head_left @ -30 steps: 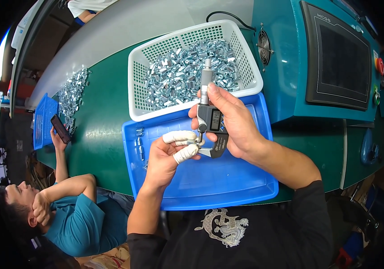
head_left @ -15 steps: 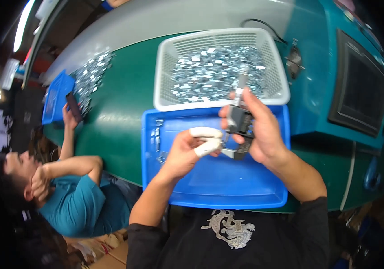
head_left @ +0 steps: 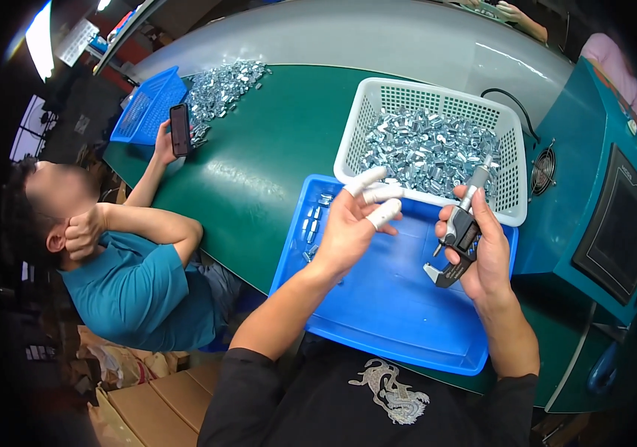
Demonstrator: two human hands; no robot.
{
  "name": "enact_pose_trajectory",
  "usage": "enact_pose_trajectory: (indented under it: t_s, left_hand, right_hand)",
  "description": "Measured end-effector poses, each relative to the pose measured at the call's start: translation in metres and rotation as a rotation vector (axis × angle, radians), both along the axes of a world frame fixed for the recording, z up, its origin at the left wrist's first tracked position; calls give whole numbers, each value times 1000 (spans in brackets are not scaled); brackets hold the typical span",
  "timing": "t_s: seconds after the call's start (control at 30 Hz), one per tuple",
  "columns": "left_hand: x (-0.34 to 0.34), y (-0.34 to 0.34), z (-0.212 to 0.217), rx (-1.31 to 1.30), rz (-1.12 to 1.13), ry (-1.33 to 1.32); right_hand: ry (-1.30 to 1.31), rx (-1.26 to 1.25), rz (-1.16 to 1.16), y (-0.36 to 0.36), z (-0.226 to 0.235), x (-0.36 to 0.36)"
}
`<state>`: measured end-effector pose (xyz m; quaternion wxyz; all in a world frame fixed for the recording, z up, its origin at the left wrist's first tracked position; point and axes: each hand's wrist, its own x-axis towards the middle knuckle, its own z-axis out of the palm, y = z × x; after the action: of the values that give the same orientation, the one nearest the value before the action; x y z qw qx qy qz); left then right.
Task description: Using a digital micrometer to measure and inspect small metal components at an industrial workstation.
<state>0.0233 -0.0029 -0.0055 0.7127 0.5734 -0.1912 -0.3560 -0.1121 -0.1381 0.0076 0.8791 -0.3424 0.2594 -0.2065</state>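
Note:
My right hand (head_left: 486,249) grips a digital micrometer (head_left: 461,231), its spindle pointing up toward the white basket. My left hand (head_left: 354,222) hovers over the blue tray (head_left: 396,328), fingers spread, with white cots on three fingertips and nothing in it. A few small metal parts (head_left: 312,223) lie in the tray's left part, near the left hand. The white mesh basket (head_left: 437,104) behind the tray is heaped with several shiny metal parts (head_left: 426,153).
A seated person in a teal shirt (head_left: 136,287) at the left holds a phone (head_left: 180,129) over the green table (head_left: 259,156). Beyond lie a pile of metal parts (head_left: 221,86) and a blue basket (head_left: 143,108). A teal machine with a dark screen (head_left: 616,223) stands right.
My left hand has let go near the micrometer and moved left, opening its fingers. The view has swung so the tray and basket now sit more to the right.

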Motion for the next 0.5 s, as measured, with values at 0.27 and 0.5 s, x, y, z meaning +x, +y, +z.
enact_pose_trajectory:
  t_s: [0.27, 0.5]
  left_hand:
    - [34, 33, 21, 705, 118, -807]
    - [37, 46, -24, 1143, -24, -1392]
  right_hand:
    - [-24, 26, 28, -5, 1, 4]
    - [-37, -9, 48, -2, 0, 3]
